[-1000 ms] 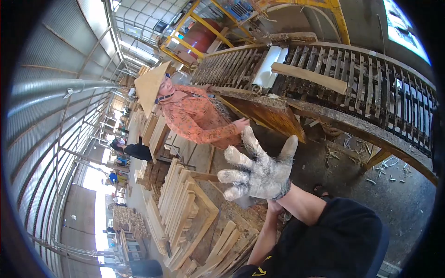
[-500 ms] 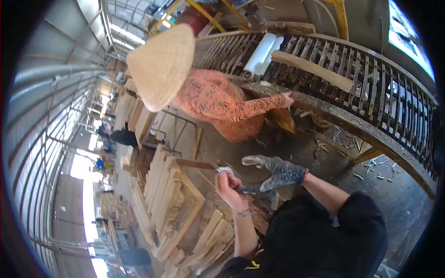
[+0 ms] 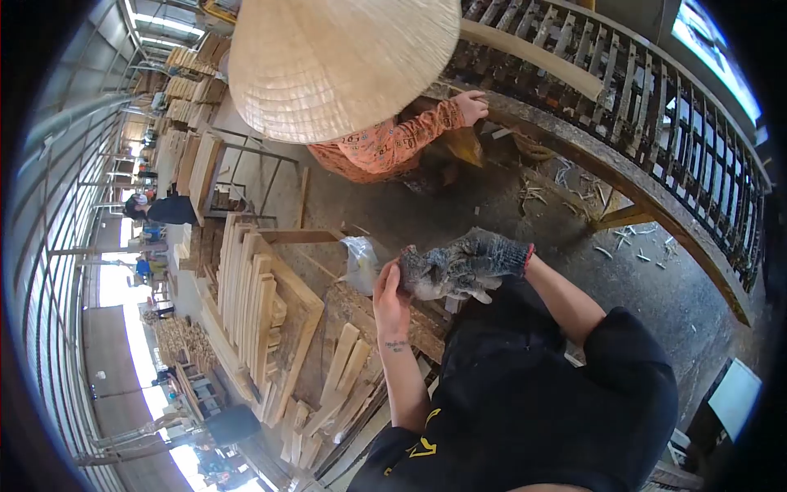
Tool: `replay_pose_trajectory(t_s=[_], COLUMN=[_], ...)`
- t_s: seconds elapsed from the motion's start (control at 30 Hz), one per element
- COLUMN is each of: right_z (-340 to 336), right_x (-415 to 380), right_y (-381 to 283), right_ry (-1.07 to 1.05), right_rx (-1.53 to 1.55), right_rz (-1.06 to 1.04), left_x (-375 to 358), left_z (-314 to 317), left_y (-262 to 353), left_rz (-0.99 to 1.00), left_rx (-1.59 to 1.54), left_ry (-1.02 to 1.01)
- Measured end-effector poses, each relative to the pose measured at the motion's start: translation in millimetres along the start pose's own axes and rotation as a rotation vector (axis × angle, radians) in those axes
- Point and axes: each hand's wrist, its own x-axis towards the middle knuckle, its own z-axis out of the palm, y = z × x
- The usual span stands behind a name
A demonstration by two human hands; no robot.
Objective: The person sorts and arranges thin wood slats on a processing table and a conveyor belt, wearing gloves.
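Note:
My left hand [image 3: 389,302] is bare, with its fingers closed on a crumpled dark-grey work glove [image 3: 416,275]. Over my right hand [image 3: 475,261] is a similar dark-grey knitted glove with a red cuff. Both hands meet in front of my body, the right one's fingers bent against the loose glove. Where one glove ends and the other begins is hard to make out. Just beyond my left hand, a clear plastic bag [image 3: 359,261] rests by the wooden frame.
A co-worker in a conical hat [image 3: 344,66] stands ahead, one hand [image 3: 470,108] at the edge of a slatted conveyor [image 3: 623,107] carrying a board [image 3: 533,57]. Stacked wooden strips [image 3: 246,303] lie to the left. Offcuts [image 3: 529,197] litter the floor.
My hands, apart before, have come together at the loose glove. The co-worker's hat now looms larger and nearer. My view has shifted.

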Motion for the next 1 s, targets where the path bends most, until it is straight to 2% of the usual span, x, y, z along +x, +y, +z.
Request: replay_pose_trajectory(t_s=[0.13, 0.17, 0.23, 0.3, 0.4, 0.43, 0.53, 0.63, 0.73, 0.77, 0.8, 0.87, 0.9, 0.97, 1.0], right_z=[-16.6, -19.6, -20.6, -17.2, -15.1, -12.1, 8.4, 54.3, 54.8, 51.1, 47.5, 39.1, 44.2, 48.4, 49.1], right_x=[9.2, 6.9, 7.4, 10.8, 13.8, 16.7, 26.6, 28.6, 24.2, 24.8, 25.3, 16.9, 19.5, 20.7, 21.1], right_y=[33.0, 46.3, 44.6, 31.9, 12.9, 21.6, 42.9, 23.5, -2.7, 18.0, 36.0, 28.7, 47.9, 53.9, 54.8], right_ry=[-0.107, -0.097, -0.031, 0.079, 0.531, 0.593, 0.452, 0.457, 0.469, 0.471, 0.472, 0.501, 0.548, 0.424, 0.365], right_rx=[-0.019, -0.009, -0.187, -0.557, -0.285, -0.189, 0.413, 0.080, -0.264, -0.266, -0.269, -0.564, -0.729, -0.779, -0.807], right_rz=[0.019, 0.024, 0.017, -0.003, 0.080, 0.076, -0.182, -0.107, 0.030, 0.036, 0.042, 0.159, 0.080, 0.127, 0.149], left_x=[-3.4, -2.1, 2.1, 0.2, -1.4, -1.1, 2.0, 4.8, 2.9, 5.1, 5.9, 6.0, 8.6, 12.3, 9.7], left_z=[-10.1, -23.5, -49.0, -51.2, -47.7, -45.2, -20.8, 5.5, 22.0, 18.6, 14.7, 5.3, 0.2, -7.3, -4.9], left_y=[-3.7, -13.1, -31.5, -35.5, -38.0, -38.5, -34.9, -47.7, -60.9, -66.3, -69.8, -78.9, -85.8, -98.2, -97.2], left_rz=[-0.147, -0.156, -0.177, -0.100, 0.016, 0.056, 0.100, 0.232, 0.434, 0.521, 0.489, 0.429, 0.415, 0.388, 0.452], left_rx=[-0.143, -0.160, -0.191, -0.168, -0.159, -0.161, 0.068, 0.906, 0.962, 0.905, 0.856, 0.749, 0.785, 0.858, 0.941], left_ry=[0.072, 0.031, -0.055, -0.075, -0.031, -0.007, 0.163, 0.173, 0.164, 0.157, 0.187, 0.250, 0.239, 0.225, 0.191])
